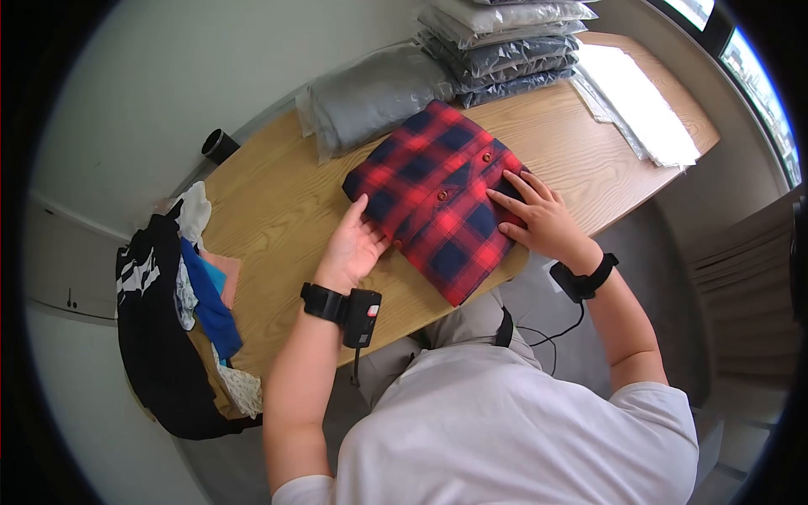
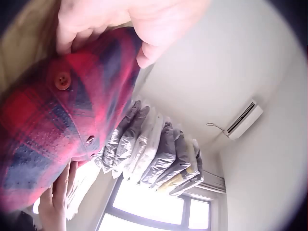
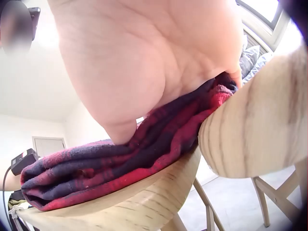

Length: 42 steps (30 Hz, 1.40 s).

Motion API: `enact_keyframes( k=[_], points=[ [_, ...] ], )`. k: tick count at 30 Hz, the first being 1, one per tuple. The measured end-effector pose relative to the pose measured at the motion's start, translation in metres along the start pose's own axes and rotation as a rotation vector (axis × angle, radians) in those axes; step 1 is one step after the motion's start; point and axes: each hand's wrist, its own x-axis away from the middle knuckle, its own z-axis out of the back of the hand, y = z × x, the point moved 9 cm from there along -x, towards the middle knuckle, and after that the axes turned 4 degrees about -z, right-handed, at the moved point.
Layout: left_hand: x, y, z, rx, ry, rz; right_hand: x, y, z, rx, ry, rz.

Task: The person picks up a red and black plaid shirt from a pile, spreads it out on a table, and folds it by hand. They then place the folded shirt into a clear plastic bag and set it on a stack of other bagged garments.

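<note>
A red and navy plaid shirt (image 1: 446, 189), folded into a thick flat packet with buttons on top, lies on the wooden table near its front edge. My left hand (image 1: 352, 246) rests at the packet's left side, with its thumb at the corner and its loosely bent fingers along the edge. In the left wrist view, the thumb and fingers of that hand (image 2: 130, 19) touch the shirt's edge. Spread over the right part of the shirt, my right hand (image 1: 539, 220) lies with fingers straight. From the right wrist, stacked fabric layers (image 3: 120, 168) show below the palm.
Behind the shirt lies a bagged grey garment (image 1: 374, 88) beside a stack of bagged clothes (image 1: 505, 59). White sheets in clear plastic (image 1: 635, 101) occupy the right end. A heap of loose clothes (image 1: 156, 311) covers the left end, near a black cup (image 1: 220, 146).
</note>
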Motion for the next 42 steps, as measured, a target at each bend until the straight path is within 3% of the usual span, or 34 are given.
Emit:
enact_keyframes(
  k=[2, 4, 7, 9, 10, 12, 14, 15, 16, 17, 18, 20, 22, 23, 24, 26, 27, 29, 32, 34, 36, 41, 42],
  points=[
    [-0.004, -0.007, -0.040, -0.031, -0.145, -0.065, 0.002, -0.001, 0.002, 0.003, 0.047, -0.010],
    [-0.017, -0.019, -0.051, -0.001, -0.177, 0.027, 0.005, -0.009, 0.007, -0.005, 0.084, 0.002],
    [-0.001, -0.006, -0.072, -0.076, -0.274, -0.067, 0.009, -0.014, 0.016, -0.119, 0.143, -0.045],
    [0.038, 0.027, -0.106, -0.287, -0.397, -0.472, 0.016, -0.023, 0.026, -0.109, 0.145, -0.033],
    [0.056, 0.036, -0.116, -0.403, -0.422, -0.573, 0.016, -0.027, 0.030, -0.109, 0.134, -0.029],
    [0.113, 0.062, -0.142, -0.922, -0.475, -0.894, 0.008, -0.038, 0.040, -0.183, 0.193, 0.038],
    [0.155, 0.072, -0.164, -1.167, -0.597, -0.909, -0.002, -0.070, 0.059, -0.163, 0.288, 0.284],
    [0.182, 0.077, -0.175, -1.352, -0.706, -1.189, -0.009, -0.074, 0.071, -0.942, 0.056, 0.249],
    [0.186, 0.085, -0.172, -1.353, -0.699, -1.183, -0.012, -0.085, 0.075, -1.707, -0.218, 0.174],
    [0.198, 0.081, -0.173, -1.565, -0.754, -1.335, -0.011, -0.085, 0.082, -1.595, -0.169, 0.328],
    [0.208, 0.073, -0.170, -1.779, -0.808, -1.480, -0.026, -0.081, 0.070, -1.296, -0.238, 0.343],
    [0.205, 0.067, -0.149, -1.919, -0.799, -1.379, -0.058, -0.051, 0.017, -1.836, -0.420, 0.112],
    [0.183, 0.053, -0.109, -2.115, -0.675, -1.261, -0.061, -0.063, 0.061, -0.683, 0.085, 0.555],
    [0.170, 0.041, -0.078, -2.218, -0.647, -1.100, -0.070, -0.030, 0.038, -0.445, 0.061, 0.323],
    [0.169, 0.031, -0.060, -2.217, -0.643, -1.078, -0.073, 0.004, 0.019, -0.198, 0.036, 0.098],
    [0.163, 0.014, -0.027, -2.030, -0.623, -0.769, -0.060, -0.008, 0.031, -0.319, 0.059, 0.078],
    [0.164, 0.011, -0.025, -1.996, -0.612, -0.732, -0.049, -0.014, 0.044, -0.432, 0.100, 0.048],
    [0.169, 0.002, -0.032, -1.913, -0.556, -0.768, -0.023, -0.065, 0.061, -0.650, 0.187, 0.168],
    [0.169, -0.021, -0.038, -1.908, -0.522, -0.781, 0.013, -0.134, 0.048, -0.278, 0.105, 0.489],
    [0.159, -0.041, -0.028, -2.069, -0.443, -0.717, 0.025, -0.146, 0.013, -0.156, 0.067, 0.506],
    [0.156, -0.049, -0.022, -2.082, -0.433, -0.718, 0.029, -0.143, -0.014, -0.096, 0.055, 0.404],
    [0.155, -0.047, -0.023, -2.099, -0.369, -0.745, 0.030, -0.132, -0.005, -0.190, 0.028, 0.374],
    [0.155, -0.047, -0.025, -2.100, -0.368, -0.755, 0.026, -0.128, 0.001, -0.333, -0.023, 0.423]
  ],
)
